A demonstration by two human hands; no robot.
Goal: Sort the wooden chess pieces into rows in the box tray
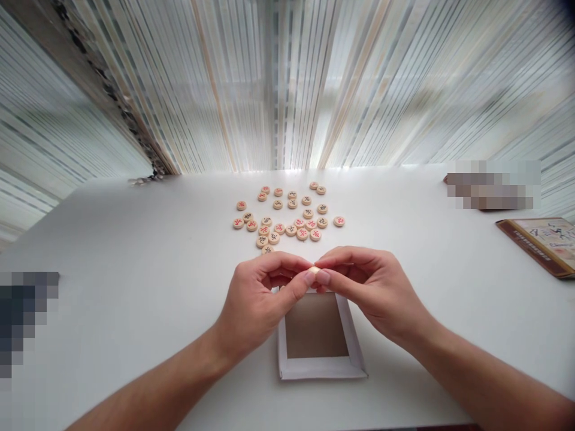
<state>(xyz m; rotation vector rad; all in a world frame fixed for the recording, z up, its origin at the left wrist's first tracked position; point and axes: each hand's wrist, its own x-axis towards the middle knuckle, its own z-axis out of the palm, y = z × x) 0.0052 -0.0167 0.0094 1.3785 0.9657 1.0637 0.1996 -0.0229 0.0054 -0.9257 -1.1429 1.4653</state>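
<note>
Between the fingertips of my left hand (269,287) and my right hand (366,281) is a small pale wooden chess piece (315,270), pinched by both. My fingers cover most of it, so any marking on it is hidden. Below my hands lies an open shallow white box (322,367) with a brown inside bottom; my fingers hang over its far end. Beyond my hands, several round Chinese chess pieces (302,234) with red or black characters lie scattered on the white table (179,257). One piece (268,249) is partly covered by my left hand.
At the right edge lies a brown box lid (543,245) with a printed picture. Blurred-out items sit at the back right (489,190) and far left (27,317). A striped string curtain (296,84) hangs along the table's far edge.
</note>
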